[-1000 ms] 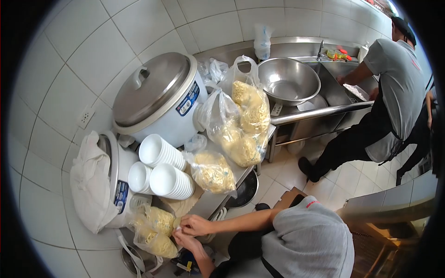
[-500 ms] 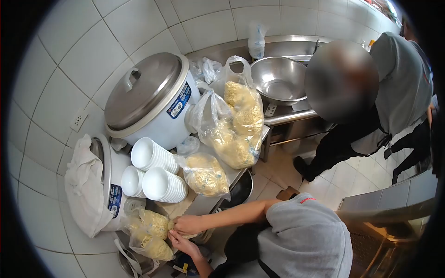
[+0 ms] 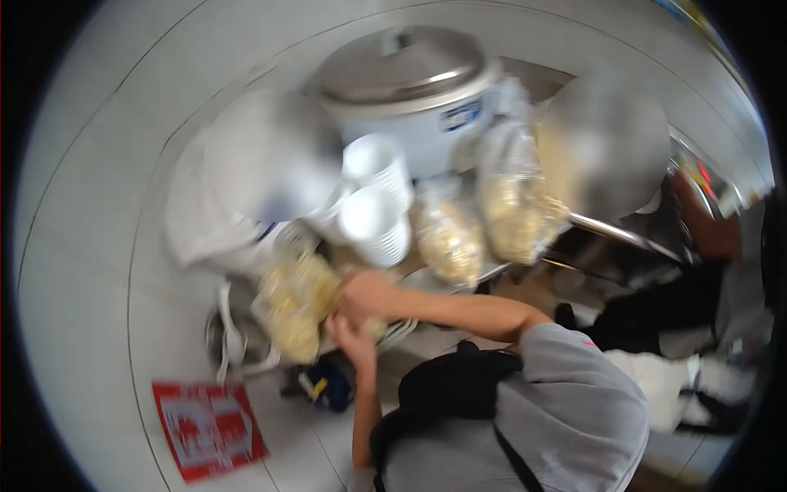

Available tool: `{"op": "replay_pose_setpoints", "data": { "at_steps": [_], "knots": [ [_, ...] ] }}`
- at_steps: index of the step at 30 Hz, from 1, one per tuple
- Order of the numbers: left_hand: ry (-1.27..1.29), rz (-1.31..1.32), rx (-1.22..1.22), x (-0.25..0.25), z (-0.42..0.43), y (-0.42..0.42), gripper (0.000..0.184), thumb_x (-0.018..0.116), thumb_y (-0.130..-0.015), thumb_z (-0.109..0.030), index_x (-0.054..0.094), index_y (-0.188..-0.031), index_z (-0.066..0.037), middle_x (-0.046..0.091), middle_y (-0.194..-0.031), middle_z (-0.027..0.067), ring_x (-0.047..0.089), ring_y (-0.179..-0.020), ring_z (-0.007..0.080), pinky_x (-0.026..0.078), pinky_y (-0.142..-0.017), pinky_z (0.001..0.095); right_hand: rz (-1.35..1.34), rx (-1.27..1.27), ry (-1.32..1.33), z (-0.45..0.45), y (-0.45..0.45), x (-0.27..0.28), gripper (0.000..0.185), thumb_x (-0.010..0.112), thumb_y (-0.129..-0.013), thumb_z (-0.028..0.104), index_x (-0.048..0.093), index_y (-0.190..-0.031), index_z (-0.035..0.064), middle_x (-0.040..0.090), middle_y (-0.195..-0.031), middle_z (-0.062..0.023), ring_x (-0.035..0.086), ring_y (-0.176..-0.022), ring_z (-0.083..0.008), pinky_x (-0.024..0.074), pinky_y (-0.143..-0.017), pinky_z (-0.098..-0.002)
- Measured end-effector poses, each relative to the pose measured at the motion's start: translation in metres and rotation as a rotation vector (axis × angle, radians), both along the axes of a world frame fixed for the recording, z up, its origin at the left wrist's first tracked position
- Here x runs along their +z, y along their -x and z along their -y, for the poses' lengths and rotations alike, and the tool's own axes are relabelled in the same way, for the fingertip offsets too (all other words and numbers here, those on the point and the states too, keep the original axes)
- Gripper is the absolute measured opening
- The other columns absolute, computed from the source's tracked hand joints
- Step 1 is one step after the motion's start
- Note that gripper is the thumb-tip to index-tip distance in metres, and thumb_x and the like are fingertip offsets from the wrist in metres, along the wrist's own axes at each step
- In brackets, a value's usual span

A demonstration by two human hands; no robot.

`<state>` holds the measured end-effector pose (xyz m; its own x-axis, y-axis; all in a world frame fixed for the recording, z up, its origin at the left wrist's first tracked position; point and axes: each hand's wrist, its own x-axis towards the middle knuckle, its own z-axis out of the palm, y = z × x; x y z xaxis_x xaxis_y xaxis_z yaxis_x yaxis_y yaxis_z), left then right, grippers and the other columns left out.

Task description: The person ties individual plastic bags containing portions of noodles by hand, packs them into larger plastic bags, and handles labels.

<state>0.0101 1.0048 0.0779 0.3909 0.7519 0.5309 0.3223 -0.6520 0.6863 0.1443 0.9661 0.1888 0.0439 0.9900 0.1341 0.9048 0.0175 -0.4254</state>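
A clear plastic bag of yellow noodles (image 3: 295, 316) sits at the near left end of the table. My right hand (image 3: 370, 297) is closed at the bag's right side, by its gathered neck. Just below it, my left hand (image 3: 351, 338) pinches the same spot, the two hands close together. Motion blur smears the fingers, and the bag's neck is mostly hidden behind them. Stacked white bowls (image 3: 375, 225) stand just beyond the hands. Right of the bowls lies another noodle bag (image 3: 451, 244), with a larger bag of noodles (image 3: 515, 213) beside it.
A big lidded cooker (image 3: 402, 123) stands behind the bowls. White cloth (image 3: 201, 205) drapes something at the left. A metal pot with a white-handled utensil (image 3: 234, 340) is near the left corner. A red-and-white sheet (image 3: 209, 430) is low on the left. Another person (image 3: 689, 307) stands at right.
My view has swung left and down, so the table appears shifted right and the red sheet has come into view. Both hands stay together at the noodle bag.
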Motion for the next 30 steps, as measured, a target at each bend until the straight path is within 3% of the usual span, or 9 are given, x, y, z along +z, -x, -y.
{"op": "replay_pose_setpoints", "data": {
  "at_steps": [2, 8, 14, 16, 17, 21, 24, 27, 30],
  "knots": [
    [0.089, 0.097, 0.013, 0.016, 0.009, 0.007, 0.033, 0.06, -0.08, -0.009, 0.054, -0.112, -0.002, 0.048, -0.113, 0.0196, 0.045, -0.109, 0.0336, 0.032, -0.093, 0.0426, 0.06, -0.091, -0.264, -0.017, -0.01, -0.053, 0.017, 0.059, -0.068, 0.014, 0.058, -0.077, -0.0001, 0.059, -0.074, -0.0172, 0.06, -0.069, -0.0344, 0.0497, -0.059, -0.0416],
    [-0.046, 0.113, 0.394, 0.067, -0.015, 0.054, 0.035, 0.06, -0.082, -0.014, 0.053, -0.116, -0.006, 0.044, -0.118, 0.0169, 0.044, -0.111, 0.0312, 0.028, -0.095, 0.0411, 0.044, -0.173, -0.252, -0.013, -0.007, -0.028, 0.016, 0.052, -0.073, 0.003, 0.056, -0.088, 0.0016, 0.053, -0.092, -0.0157, 0.055, -0.09, -0.0311, 0.0499, -0.069, -0.0399],
    [-0.232, -0.318, 0.31, 0.111, -0.067, 0.074, 0.032, 0.065, -0.075, -0.013, 0.055, -0.106, -0.011, 0.047, -0.113, 0.0147, 0.05, -0.102, 0.0311, 0.035, -0.087, 0.04, 0.121, 0.051, -0.46, -0.033, 0.011, 0.001, 0.043, 0.054, -0.067, -0.004, 0.056, -0.11, 0.0037, 0.048, -0.112, -0.0164, 0.046, -0.104, -0.0335, 0.0425, -0.085, -0.0397],
    [-0.068, -0.356, 0.182, 0.105, -0.085, 0.087, 0.026, 0.065, -0.074, -0.014, 0.055, -0.096, -0.009, 0.051, -0.108, 0.0126, 0.053, -0.098, 0.03, 0.04, -0.081, 0.0395, 0.139, 0.197, -0.461, -0.055, 0.03, 0.012, 0.045, 0.061, -0.068, 0.001, 0.056, -0.113, 0.0068, 0.048, -0.116, -0.0153, 0.043, -0.109, -0.0329, 0.0372, -0.092, -0.0422],
    [-0.145, -0.327, 0.192, 0.11, -0.088, 0.091, 0.021, 0.066, -0.072, -0.012, 0.051, -0.084, -0.005, 0.055, -0.093, 0.0088, 0.057, -0.081, 0.0256, 0.043, -0.071, 0.0348, 0.18, 0.247, -0.471, -0.069, 0.037, 0.011, 0.048, 0.065, -0.068, 0.006, 0.055, -0.115, 0.0089, 0.047, -0.117, -0.0148, 0.042, -0.111, -0.0325, 0.0353, -0.094, -0.0429],
    [0.147, -0.154, 0.069, 0.124, -0.096, 0.115, 0.019, 0.066, -0.072, -0.005, 0.047, -0.076, -0.003, 0.051, -0.074, 0.0039, 0.046, -0.065, 0.0125, 0.04, -0.059, 0.0249, 0.191, 0.39, -0.461, -0.115, 0.054, 0.007, 0.047, 0.072, -0.066, 0.02, 0.058, -0.11, 0.0133, 0.052, -0.112, -0.0104, 0.039, -0.116, -0.0286, 0.0277, -0.1, -0.0457],
    [0.273, -0.004, 0.06, 0.122, -0.106, 0.132, 0.021, 0.065, -0.071, -0.008, 0.047, -0.077, -0.001, 0.049, -0.073, 0.0071, 0.05, -0.071, 0.0201, 0.041, -0.067, 0.0302, 0.275, 0.429, -0.239, -0.131, 0.062, 0.016, 0.031, 0.069, -0.069, 0.02, 0.062, -0.098, 0.0131, 0.059, -0.099, -0.0043, 0.043, -0.114, -0.0239, 0.0239, -0.101, -0.0477],
    [0.26, 0.081, 0.11, 0.126, -0.107, 0.144, 0.018, 0.064, -0.073, -0.007, 0.047, -0.076, -0.001, 0.049, -0.069, 0.0043, 0.049, -0.066, 0.0145, 0.041, -0.062, 0.0278, 0.353, 0.47, -0.402, -0.136, 0.074, 0.03, 0.016, 0.066, -0.073, 0.02, 0.065, -0.087, 0.012, 0.061, -0.088, -0.0034, 0.053, -0.099, -0.023, 0.036, -0.091, -0.0441],
    [0.233, 0.144, 0.153, 0.124, -0.117, 0.154, 0.017, 0.063, -0.073, -0.005, 0.046, -0.075, -0.002, 0.047, -0.066, 0.0028, 0.047, -0.061, 0.0109, 0.04, -0.058, 0.0251, -0.208, 0.509, -0.37, -0.143, 0.088, 0.035, 0.021, 0.067, -0.071, 0.016, 0.064, -0.091, 0.0092, 0.061, -0.082, -0.0055, 0.059, -0.079, -0.0254, 0.0451, -0.074, -0.0382]
  ]
}}
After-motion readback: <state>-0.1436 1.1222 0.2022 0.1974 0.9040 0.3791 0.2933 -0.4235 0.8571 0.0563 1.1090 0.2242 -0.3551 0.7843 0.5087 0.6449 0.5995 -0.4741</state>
